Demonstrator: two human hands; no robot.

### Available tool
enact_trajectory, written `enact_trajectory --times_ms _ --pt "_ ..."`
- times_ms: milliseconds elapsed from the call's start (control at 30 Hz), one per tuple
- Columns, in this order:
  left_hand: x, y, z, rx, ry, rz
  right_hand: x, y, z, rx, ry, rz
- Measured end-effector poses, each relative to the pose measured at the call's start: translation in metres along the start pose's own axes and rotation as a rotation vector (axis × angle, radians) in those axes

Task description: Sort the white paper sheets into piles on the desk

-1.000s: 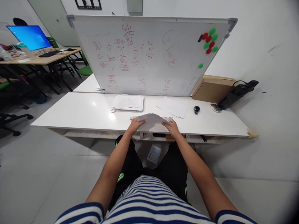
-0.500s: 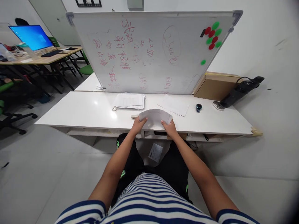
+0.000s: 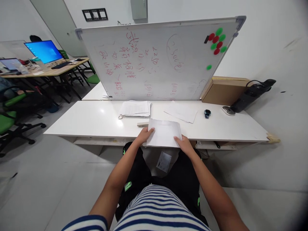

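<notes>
My left hand [image 3: 145, 135] and right hand [image 3: 184, 143] hold the white paper sheets [image 3: 164, 132] at the centre of the frame, one hand at each side edge. Both grips are narrow, closed on the paper: each thumb lies on the upper face, with the fingers largely hidden beneath. This opposed grip probably supports both sides evenly so that the sheets lie nearly flat. The sheets overlap the front edge of the white desk [image 3: 96, 123] in view; I cannot tell whether they touch it. Their number is also unclear.

A beige stapler-like object [image 3: 141, 124] sits just beside my left hand, partly covered by the sheets, presumably placed for easy reach. Left of centre, beyond it, lies the paper stack [image 3: 135, 108]; right of centre, the loose sheets [image 3: 183, 111] lie apart from it, likely to separate the two groups. The whiteboard [image 3: 154, 61] stands behind both.
</notes>
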State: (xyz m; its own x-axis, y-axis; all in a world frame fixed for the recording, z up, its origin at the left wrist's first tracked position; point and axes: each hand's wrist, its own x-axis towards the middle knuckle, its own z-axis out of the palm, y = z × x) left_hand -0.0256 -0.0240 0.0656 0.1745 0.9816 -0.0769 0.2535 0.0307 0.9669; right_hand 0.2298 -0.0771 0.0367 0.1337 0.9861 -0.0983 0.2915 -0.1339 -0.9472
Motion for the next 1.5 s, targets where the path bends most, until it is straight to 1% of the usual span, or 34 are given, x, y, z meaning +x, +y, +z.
enact_trajectory --times_ms 67,167,233,267,300,367,467,533,700,767,967,1233,1367,1500 --pt "0.004 0.005 -0.006 0.008 0.044 0.065 -0.015 0.013 -0.008 0.105 0.015 0.103" --pt "0.021 0.011 -0.016 0.086 0.197 0.147 -0.031 0.026 -0.012 0.271 0.033 0.232" --pt "0.037 0.013 -0.021 0.237 0.271 0.213 -0.035 0.027 -0.011 0.326 0.052 0.270" --pt "0.046 0.012 -0.022 0.332 0.274 0.235 -0.034 0.026 -0.009 0.331 0.065 0.277" --pt "0.054 0.010 -0.022 0.422 0.259 0.244 -0.033 0.024 -0.006 0.324 0.073 0.281" --pt "0.067 0.005 -0.020 0.560 0.194 0.218 -0.028 0.018 0.001 0.300 0.079 0.284" --pt "0.075 -0.007 -0.018 0.676 0.139 0.189 -0.020 0.011 0.012 0.260 0.066 0.293" --pt "0.076 -0.013 -0.019 0.679 0.128 0.203 -0.017 0.008 0.019 0.242 0.047 0.301" --pt "0.075 -0.021 -0.026 0.523 0.106 0.227 -0.015 0.005 0.028 0.229 0.004 0.303" --pt "0.076 -0.022 -0.026 0.512 0.106 0.225 -0.016 0.006 0.032 0.233 -0.009 0.300" --pt "0.077 -0.023 -0.021 0.628 0.076 0.231 -0.019 0.009 0.039 0.246 -0.018 0.300" --pt "0.070 -0.012 -0.017 0.918 0.020 0.181 -0.025 0.007 0.046 0.258 -0.023 0.330" --pt "0.069 -0.009 -0.017 0.973 0.017 0.166 -0.026 0.010 0.049 0.276 -0.001 0.336" --pt "0.069 -0.007 -0.017 0.975 0.011 0.171 -0.027 0.013 0.051 0.285 0.011 0.350"
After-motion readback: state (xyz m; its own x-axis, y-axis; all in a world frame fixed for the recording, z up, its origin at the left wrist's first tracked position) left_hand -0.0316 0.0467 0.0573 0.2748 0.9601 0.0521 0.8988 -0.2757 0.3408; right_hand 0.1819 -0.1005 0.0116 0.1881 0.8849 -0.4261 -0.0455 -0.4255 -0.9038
